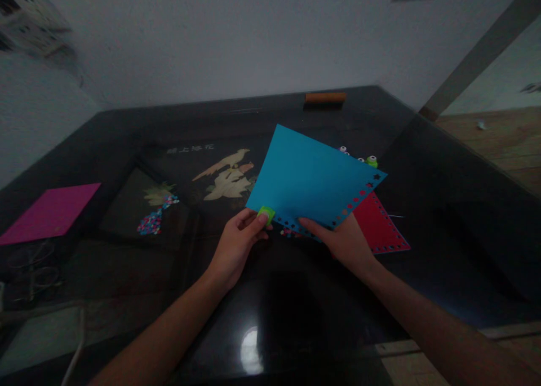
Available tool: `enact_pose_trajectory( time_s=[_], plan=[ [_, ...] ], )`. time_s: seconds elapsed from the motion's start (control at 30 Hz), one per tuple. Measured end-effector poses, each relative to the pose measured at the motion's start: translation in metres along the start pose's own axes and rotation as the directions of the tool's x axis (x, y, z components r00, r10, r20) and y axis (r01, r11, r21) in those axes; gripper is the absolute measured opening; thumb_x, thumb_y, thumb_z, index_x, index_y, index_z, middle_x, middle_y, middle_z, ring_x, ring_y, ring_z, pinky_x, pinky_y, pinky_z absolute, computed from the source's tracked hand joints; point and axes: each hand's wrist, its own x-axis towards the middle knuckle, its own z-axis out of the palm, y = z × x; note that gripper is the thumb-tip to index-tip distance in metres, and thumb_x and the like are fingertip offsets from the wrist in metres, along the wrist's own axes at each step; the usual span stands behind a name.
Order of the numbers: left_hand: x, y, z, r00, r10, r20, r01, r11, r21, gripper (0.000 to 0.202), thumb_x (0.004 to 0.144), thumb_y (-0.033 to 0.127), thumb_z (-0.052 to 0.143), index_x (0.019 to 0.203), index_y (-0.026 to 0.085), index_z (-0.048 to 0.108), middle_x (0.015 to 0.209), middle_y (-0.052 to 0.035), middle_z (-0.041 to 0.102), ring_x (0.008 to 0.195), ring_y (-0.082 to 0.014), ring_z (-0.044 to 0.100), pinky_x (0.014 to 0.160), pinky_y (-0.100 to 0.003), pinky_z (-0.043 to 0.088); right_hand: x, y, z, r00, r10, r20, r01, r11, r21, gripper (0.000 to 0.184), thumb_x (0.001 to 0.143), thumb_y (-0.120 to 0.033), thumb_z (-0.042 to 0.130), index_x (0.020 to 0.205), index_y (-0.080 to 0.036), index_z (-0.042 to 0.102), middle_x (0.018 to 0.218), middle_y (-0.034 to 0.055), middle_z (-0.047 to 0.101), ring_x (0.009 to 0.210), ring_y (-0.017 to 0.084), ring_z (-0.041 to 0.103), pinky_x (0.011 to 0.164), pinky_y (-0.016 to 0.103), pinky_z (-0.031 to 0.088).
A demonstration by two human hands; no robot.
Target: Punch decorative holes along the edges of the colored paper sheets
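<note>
To space the punching evenly, it seems best to seat the green punch (267, 212) square on the edge, hold the sheet taut and press firmly with the thumb. The left grip (239, 236) is closed around that punch, at the left corner of the blue sheet (313, 174). The right grip (342, 242) pinches the sheet's lower edge, thumb on top; the sheet spreads beyond and between both grips, above the tabletop (296, 318). A red sheet (378, 222) lies just right of the right grip.

Dim, grainy view; bright glare patch (252, 349) on glossy dark table (215, 329); edges stretched, upper-left corner smeared.
</note>
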Motion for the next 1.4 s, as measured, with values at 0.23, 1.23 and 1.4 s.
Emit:
enact_pose_trajectory(
  time_s=[0.23, 1.23, 1.4],
  plan=[
    [-0.0001, -0.0011, -0.0006, 1.000, 0.019, 0.006, -0.019, 1.000, 0.002, 0.025, 0.070, 0.036, 0.072, 0.081, 0.015, 0.066, 0.084, -0.0039, 0.062, 0.076, -0.0134, 0.055, 0.063, -0.023, 0.044, -0.0002, -0.0011, -0.0001, 1.000, 0.006, 0.009, -0.006, 1.000, -0.003, 0.037, 0.072, -0.037, 0.067, 0.103, -0.016, 0.066, 0.103, 0.0107, 0.069, 0.100, 0.027, 0.064, 0.090, 0.045, 0.050],
    [0.0008, -0.0018, -0.0027, 0.999, 0.037, -0.002, -0.037, 0.999, 0.003, 0.021, 0.070, 0.035, 0.071, 0.076, 0.016, 0.066, 0.079, -0.0014, 0.062, 0.068, -0.0113, 0.051, 0.063, -0.023, 0.041, -0.0024, -0.0079, 0.0017, 1.000, 0.029, -0.005, -0.029, 0.999, 0.018, 0.037, 0.071, -0.034, 0.068, 0.105, -0.019, 0.065, 0.094, 0.0090, 0.071, 0.093, 0.027, 0.066, 0.081, 0.042, 0.054],
    [0.0003, -0.0013, -0.0021, 1.000, 0.027, -0.003, -0.027, 1.000, -0.005, 0.021, 0.070, 0.035, 0.072, 0.076, 0.016, 0.065, 0.078, -0.0007, 0.060, 0.067, -0.0110, 0.051, 0.063, -0.023, 0.040, -0.0027, -0.0085, 0.0015, 0.999, 0.043, 0.002, -0.043, 0.998, 0.035, 0.034, 0.071, -0.033, 0.068, 0.102, -0.019, 0.065, 0.093, 0.0083, 0.071, 0.091, 0.026, 0.066, 0.080, 0.041, 0.054]
  ],
)
